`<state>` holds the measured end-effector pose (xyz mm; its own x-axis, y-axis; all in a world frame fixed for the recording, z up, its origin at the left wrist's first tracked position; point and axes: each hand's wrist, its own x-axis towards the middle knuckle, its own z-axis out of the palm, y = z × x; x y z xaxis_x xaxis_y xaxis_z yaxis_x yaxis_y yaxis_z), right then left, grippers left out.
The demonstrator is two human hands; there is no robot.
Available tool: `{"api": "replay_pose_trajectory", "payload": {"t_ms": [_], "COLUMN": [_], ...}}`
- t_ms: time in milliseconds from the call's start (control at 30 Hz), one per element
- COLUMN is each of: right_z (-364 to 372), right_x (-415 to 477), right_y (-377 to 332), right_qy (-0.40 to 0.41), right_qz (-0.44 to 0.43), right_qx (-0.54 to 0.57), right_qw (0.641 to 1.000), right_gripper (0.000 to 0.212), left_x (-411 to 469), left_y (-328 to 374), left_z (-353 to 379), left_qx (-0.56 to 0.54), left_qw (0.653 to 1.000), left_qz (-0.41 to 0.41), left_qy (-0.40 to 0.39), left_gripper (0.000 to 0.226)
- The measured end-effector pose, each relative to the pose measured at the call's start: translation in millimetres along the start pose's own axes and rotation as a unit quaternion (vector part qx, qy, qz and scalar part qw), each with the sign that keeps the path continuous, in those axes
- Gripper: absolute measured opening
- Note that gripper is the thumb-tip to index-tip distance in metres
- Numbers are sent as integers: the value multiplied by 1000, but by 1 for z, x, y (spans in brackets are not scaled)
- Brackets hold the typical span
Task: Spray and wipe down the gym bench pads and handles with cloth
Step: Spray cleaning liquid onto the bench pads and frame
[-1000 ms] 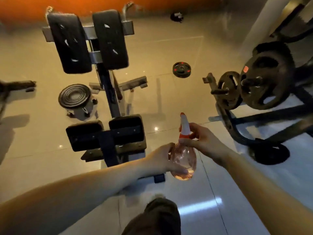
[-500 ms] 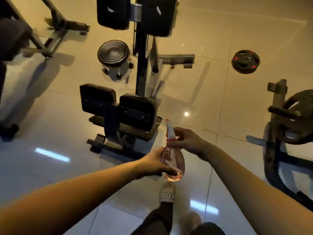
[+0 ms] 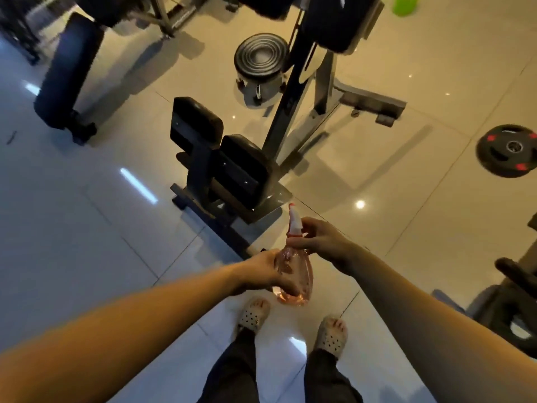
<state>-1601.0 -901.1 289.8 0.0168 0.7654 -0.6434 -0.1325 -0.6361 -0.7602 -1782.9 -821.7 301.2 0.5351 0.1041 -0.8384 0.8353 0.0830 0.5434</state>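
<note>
just beyond both hands, past the nozzle tip, stand the bench's two small black pads [image 3: 220, 146], the nearest surfaces to clean. left hand [image 3: 258, 273] wraps round the belly of the pink spray bottle [image 3: 295, 279]; right hand [image 3: 322, 242] pinches its collar under the white nozzle, apparently seating or turning the head. no cloth is in view. to do this well, keep the bottle upright, lock the head down, then shift the right hand to the trigger and aim forward at the pads. bare tile lies between the feet and the bench's steel base plate [image 3: 270, 203], room to step in. a weight plate [image 3: 508, 154] lies well off to the right, a second padded bench [image 3: 68, 74] off to the left.
</note>
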Motion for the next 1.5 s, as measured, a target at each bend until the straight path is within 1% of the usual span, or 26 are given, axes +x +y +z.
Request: {"api": "replay_pose_trajectory", "payload": {"t_ms": [67,200,267,333,400,500,567,633,667,767,833,967,1067,1133,1300,1400,1500], "right_z": [-26,-73,-95,-116,-137,-167,-189,-212,-224,-255,-274,-315,-344,-359,-403,-430,-461], "right_x": [-18,-51,-63,-69,-70,-64,-53,-36,-25,9,28,47,52,54,54,51,41], "right_y": [-12,-44,-61,-79,-96,-125,-142,-155,-161,-175,-185,-212,-233,-247,-284,-307,-330], "right_qy": [-5,-5,7,22,36,58,63,67,73,103,107,91,81,82,52,26,-8], "right_qz": [-11,-36,-51,-64,-73,-94,-102,-103,-104,-100,-96,-99,-105,-108,-132,-148,-166], "right_qx": [-15,-33,-40,-45,-49,-58,-68,-75,-78,-62,-40,-29,-43,-48,-74,-96,-112], "right_qw": [1000,999,998,997,996,992,990,990,989,988,989,990,990,990,987,984,980], "right_gripper": [43,65,69,66,57,61,55,43,41,43,43,41,39,34,29,26,32], "left_x": [-2,-2,-1,1,7,20,33,51,63,94,111,135,145,150,151,147,141], "left_y": [28,82,111,140,167,206,231,251,260,288,305,342,370,388,436,471,509], "left_z": [16,34,35,30,22,5,-12,-29,-38,-68,-85,-109,-118,-120,-127,-123,-113], "left_qx": [3,18,25,24,25,39,58,67,67,57,56,76,69,51,30,23,1], "left_qw": [1000,997,995,993,992,989,986,985,986,988,988,985,985,985,983,981,978], "left_qz": [9,45,66,87,101,125,141,143,142,135,133,141,148,152,150,154,152], "left_qy": [20,65,72,72,73,73,71,67,65,58,58,61,62,63,98,116,145], "left_gripper": [72,75,66,63,66,65,61,59,59,59,58,72,70,73,80,77,72]}}
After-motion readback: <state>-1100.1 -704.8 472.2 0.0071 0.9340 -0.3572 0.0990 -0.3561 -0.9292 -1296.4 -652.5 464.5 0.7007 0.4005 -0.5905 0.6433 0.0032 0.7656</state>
